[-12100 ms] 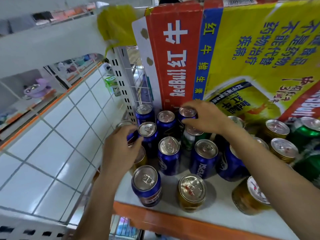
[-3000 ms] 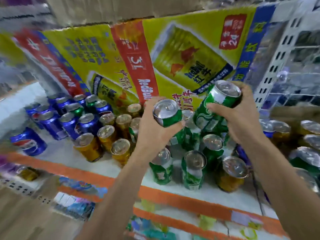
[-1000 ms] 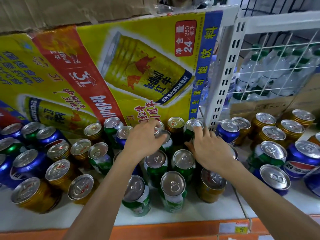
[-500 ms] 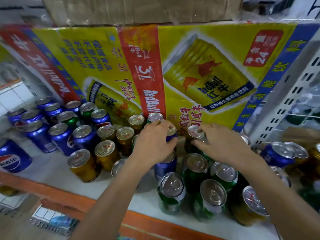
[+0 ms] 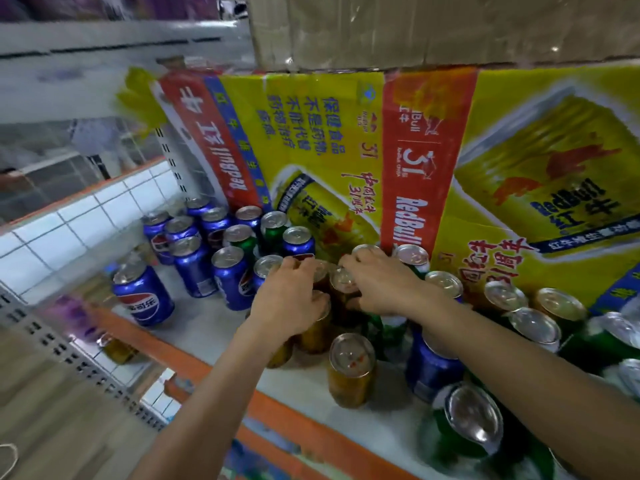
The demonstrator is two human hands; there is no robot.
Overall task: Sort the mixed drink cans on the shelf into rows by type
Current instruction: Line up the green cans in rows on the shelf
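Note:
Blue Pepsi cans (image 5: 194, 265) stand grouped at the shelf's left end, one blue can (image 5: 143, 292) apart near the front. Two green cans (image 5: 273, 225) stand among them at the back. Gold Red Bull cans (image 5: 351, 365) cluster in the middle. My left hand (image 5: 289, 301) grips the top of a gold can there, fingers curled over the rim. My right hand (image 5: 381, 284) pinches the top of a neighbouring gold can (image 5: 341, 278) just behind. More green cans (image 5: 467, 420), gold cans and a blue can (image 5: 429, 362) stand mixed on the right.
A large yellow and red Red Bull carton (image 5: 415, 161) fills the back of the shelf, with a brown cardboard box (image 5: 433, 29) on top. The white shelf (image 5: 204, 327) has an orange front edge (image 5: 277, 414). A tiled floor lies to the left.
My view has swung left. Both hands have moved left from the green cans onto the gold cans in the middle of the shelf.

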